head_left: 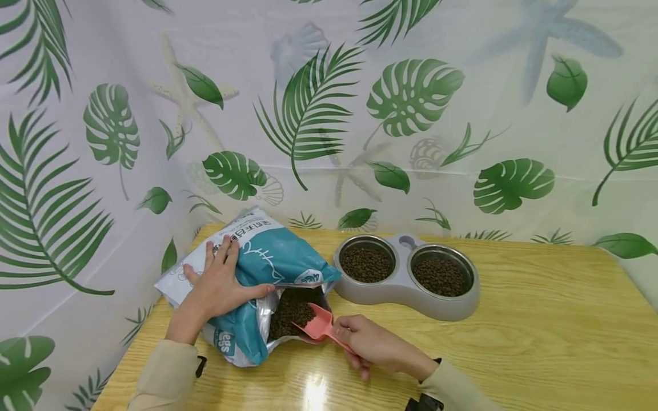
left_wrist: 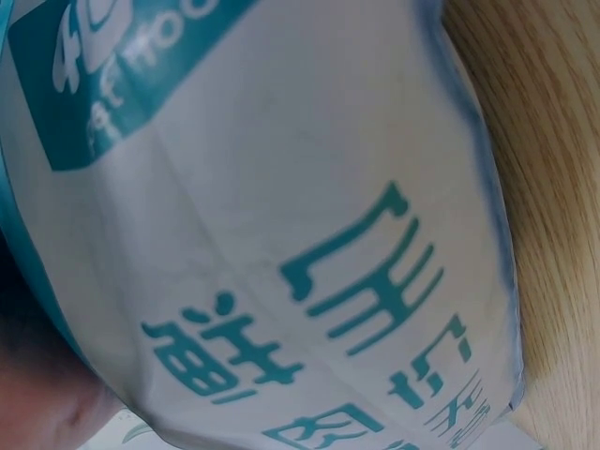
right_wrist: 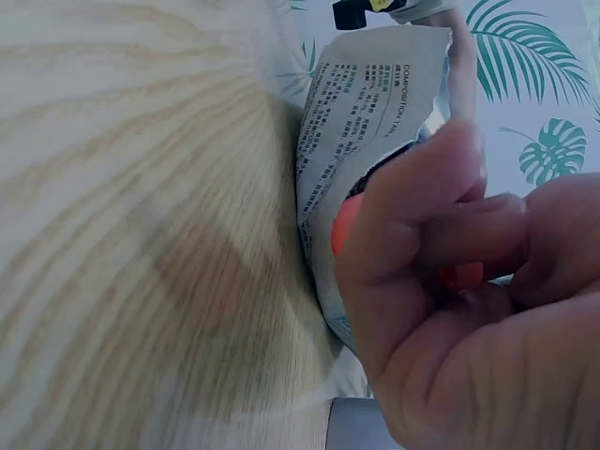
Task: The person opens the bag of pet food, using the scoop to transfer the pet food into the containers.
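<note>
A teal and white cat food bag lies on its side at the left of the table, its mouth facing the front right. Brown kibble shows inside the mouth. On top of the bag rests my left hand, fingers spread and thumb by the opening's upper edge. My right hand grips the handle of a pink scoop, whose blade sits in the mouth of the bag against the kibble. In the right wrist view the curled fingers cover most of the scoop.
Behind and right of the bag stands a grey double pet bowl. Its two metal bowls both hold brown kibble. A leaf-patterned cloth hangs at the back and left of the wooden table.
</note>
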{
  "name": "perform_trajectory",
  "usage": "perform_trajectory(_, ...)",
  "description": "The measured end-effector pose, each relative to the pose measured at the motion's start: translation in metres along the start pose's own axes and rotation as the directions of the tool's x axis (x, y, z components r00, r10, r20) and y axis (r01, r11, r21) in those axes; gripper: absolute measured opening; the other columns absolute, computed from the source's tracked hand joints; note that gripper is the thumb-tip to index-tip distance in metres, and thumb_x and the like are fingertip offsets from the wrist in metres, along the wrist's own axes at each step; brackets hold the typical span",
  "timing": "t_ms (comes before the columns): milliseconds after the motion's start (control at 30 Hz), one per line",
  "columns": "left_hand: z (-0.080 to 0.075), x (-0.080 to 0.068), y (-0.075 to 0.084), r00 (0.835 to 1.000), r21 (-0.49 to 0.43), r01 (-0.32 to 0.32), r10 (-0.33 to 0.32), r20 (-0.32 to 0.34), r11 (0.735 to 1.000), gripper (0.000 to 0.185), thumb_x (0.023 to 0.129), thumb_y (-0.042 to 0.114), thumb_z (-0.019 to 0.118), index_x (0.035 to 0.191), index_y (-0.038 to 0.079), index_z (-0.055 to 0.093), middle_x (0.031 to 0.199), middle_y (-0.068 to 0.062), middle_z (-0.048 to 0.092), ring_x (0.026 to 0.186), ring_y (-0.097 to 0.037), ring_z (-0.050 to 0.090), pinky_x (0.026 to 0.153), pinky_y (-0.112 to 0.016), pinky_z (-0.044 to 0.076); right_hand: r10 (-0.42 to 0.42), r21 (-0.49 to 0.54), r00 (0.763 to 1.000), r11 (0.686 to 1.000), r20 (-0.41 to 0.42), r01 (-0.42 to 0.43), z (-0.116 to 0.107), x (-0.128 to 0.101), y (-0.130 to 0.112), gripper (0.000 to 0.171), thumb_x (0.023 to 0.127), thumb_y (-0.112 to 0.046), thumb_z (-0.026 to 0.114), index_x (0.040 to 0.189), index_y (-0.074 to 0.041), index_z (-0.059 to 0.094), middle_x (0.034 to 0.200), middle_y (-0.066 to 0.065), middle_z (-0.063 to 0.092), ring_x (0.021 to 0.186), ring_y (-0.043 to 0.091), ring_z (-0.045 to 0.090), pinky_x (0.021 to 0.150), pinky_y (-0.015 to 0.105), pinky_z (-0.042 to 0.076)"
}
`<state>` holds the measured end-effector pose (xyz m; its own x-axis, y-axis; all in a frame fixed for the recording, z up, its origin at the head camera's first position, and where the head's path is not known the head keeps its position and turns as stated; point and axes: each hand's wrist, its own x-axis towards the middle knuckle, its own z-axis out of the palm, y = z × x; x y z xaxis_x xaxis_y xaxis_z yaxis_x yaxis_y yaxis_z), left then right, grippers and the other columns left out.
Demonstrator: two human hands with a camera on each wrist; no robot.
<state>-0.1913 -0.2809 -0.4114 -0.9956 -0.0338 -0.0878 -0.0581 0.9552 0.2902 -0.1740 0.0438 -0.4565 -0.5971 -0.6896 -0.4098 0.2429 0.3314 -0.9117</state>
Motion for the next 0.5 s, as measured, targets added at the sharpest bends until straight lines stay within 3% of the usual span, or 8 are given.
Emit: perform_trajectory(500, -0.001, -0.002, 0.001, 1.0, -0.006, -0.001, 0.001, -0.004, 1.0, 0.134, 0.077, 0.085, 0.062, 0.164, 0.0, 0.007, 0.172, -0.022, 0.003, 0.156, -0.053, -0.007, 0.101, -0.092, -0.004, -0.047, 0.089, 0.998, 0.995, 0.049, 0.043, -0.012, -0.01, 0.006, 0.031, 0.112, -0.025, 0.042, 0.111, 0.004, 0.054, 0.065, 0.002, 0.052, 0.049, 0.009, 0.041, 0.043, 0.023, 0.045)
